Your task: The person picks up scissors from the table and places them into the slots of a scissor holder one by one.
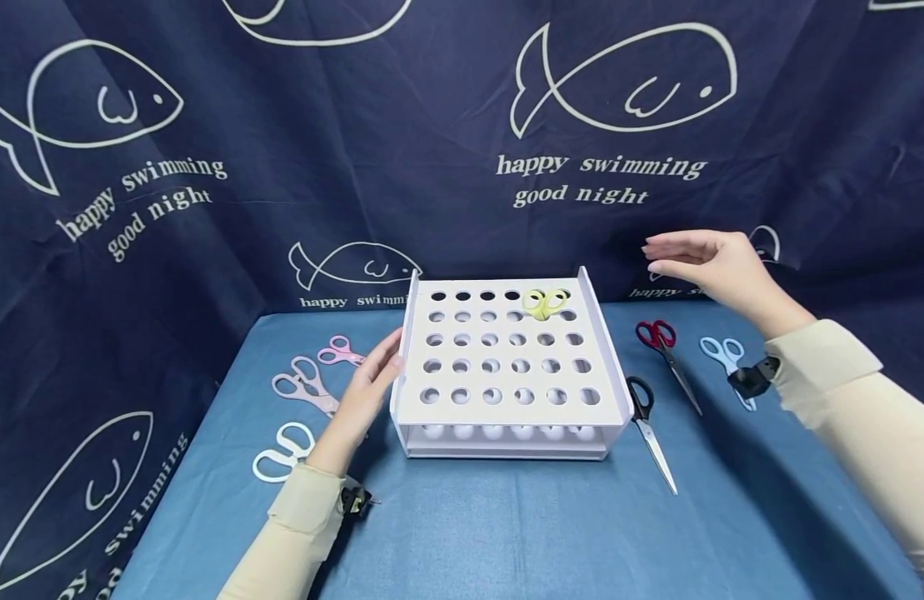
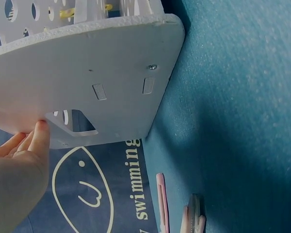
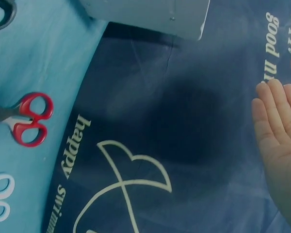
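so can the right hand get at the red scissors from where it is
Probably yes: the right hand is empty and raised nearby, and the red scissors lie uncovered on the blue table. It would seemingly just need to come down.

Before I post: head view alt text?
A person's left hand touches the side of a white perforated rack holding yellow scissors; the right hand is raised, empty. Lying left: pink scissors, pale-pink scissors, white scissors; right: black scissors, red scissors, light-blue scissors.
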`<state>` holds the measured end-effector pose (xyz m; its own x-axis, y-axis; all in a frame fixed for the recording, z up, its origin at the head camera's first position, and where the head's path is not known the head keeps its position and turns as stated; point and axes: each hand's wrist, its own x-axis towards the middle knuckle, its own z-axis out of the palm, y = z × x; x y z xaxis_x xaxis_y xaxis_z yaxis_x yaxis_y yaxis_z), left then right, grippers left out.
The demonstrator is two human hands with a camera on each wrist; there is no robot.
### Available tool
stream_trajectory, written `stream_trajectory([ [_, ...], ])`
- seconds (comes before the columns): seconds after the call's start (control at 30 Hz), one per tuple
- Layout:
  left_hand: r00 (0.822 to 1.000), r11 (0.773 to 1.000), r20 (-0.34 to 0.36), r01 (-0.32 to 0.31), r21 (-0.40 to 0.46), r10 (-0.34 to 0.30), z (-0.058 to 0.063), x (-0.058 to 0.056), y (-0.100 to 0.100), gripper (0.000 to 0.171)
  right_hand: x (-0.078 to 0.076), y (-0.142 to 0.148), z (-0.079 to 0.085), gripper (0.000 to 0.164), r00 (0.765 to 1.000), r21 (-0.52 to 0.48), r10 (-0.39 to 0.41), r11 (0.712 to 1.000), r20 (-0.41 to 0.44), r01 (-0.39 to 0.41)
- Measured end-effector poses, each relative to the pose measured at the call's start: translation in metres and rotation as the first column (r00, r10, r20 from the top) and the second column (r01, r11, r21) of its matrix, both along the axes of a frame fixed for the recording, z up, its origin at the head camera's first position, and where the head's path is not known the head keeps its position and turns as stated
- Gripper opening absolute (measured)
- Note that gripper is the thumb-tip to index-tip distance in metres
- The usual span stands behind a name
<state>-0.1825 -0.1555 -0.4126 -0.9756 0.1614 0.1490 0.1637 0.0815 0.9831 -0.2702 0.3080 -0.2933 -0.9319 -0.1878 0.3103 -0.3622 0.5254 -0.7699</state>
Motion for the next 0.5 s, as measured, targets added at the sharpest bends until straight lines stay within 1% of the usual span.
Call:
stream_trajectory([
  [0.27,1.000,1.000,0.003,-0.002,0.005,0.002,-0.001,0.000,0.000,0.050,0.002,0.022,-0.007,0.041,1.000,-0.023,-0.014,1.000,0.020,0.015],
  [0.5,1.000,1.000,-0.001,0.004,0.010,-0.004,-0.001,-0.001,0.000,0.050,0.002,0.045,-0.006,0.041,0.999,-0.026,-0.040,0.999,0.023,0.041],
])
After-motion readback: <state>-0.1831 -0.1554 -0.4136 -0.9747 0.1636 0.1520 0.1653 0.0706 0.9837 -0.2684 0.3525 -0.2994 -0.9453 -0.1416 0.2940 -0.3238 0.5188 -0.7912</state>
